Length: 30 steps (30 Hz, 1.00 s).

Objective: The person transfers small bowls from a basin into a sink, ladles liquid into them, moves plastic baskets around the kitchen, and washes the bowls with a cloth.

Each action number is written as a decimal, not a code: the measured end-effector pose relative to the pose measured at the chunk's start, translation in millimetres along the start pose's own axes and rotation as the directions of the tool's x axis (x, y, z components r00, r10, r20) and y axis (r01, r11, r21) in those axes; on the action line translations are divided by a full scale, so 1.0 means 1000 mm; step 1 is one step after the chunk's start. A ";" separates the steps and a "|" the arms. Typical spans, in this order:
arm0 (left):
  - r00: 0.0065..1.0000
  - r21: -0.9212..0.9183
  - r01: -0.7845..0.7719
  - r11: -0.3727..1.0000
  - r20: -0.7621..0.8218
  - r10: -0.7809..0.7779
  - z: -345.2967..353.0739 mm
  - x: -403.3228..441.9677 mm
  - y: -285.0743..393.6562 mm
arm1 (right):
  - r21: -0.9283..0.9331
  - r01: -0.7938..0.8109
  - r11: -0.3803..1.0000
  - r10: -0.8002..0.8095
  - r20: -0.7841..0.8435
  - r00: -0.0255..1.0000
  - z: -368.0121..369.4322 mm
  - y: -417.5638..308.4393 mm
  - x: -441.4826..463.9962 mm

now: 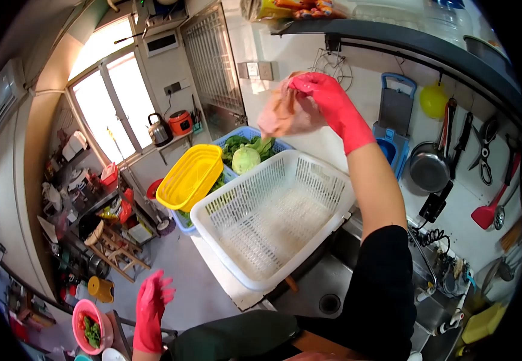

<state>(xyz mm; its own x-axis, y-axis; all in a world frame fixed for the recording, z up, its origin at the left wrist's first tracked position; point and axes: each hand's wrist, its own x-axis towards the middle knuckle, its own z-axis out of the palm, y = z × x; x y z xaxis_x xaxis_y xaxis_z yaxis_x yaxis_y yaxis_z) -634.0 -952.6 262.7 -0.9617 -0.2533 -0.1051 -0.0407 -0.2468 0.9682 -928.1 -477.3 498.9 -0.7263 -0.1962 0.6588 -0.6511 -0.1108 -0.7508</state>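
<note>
My right hand (318, 90), in a red rubber glove, is raised near the wall and pinches a crumpled pink-orange cloth (286, 114) that hangs from its fingers. Below it lies a white perforated basket (267, 207) with nothing in it, resting on the counter edge and over part of the sink. My left hand (155, 292), also gloved in red, is low at the left with its fingers apart and nothing in it. Left of the white basket, a yellow basket (192, 177) sits tilted on a blue basket (281, 145) that holds leafy greens and a pale green cabbage (246, 159).
A steel sink (318, 289) lies under the white basket's right side. A faucet (424, 293) stands to its right. A shelf (405, 42) juts overhead, with a pan (429, 166) and scissors (485, 150) hanging below. A pink bowl (107, 328) of vegetables is at lower left.
</note>
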 end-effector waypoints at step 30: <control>0.403 -0.087 0.635 0.768 0.885 -0.233 0.125 -0.138 -0.084 | 0.773 -0.126 0.622 0.618 -0.386 0.685 0.333 -0.053 -0.575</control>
<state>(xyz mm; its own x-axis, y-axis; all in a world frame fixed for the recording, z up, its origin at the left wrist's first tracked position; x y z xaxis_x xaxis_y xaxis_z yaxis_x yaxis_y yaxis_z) -531.3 -779.9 223.9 -0.6180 0.7833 -0.0667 -0.6181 -0.4317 0.6570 -402.3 -682.6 144.1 -0.9849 0.1732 0.0052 -0.1432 -0.7969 -0.5869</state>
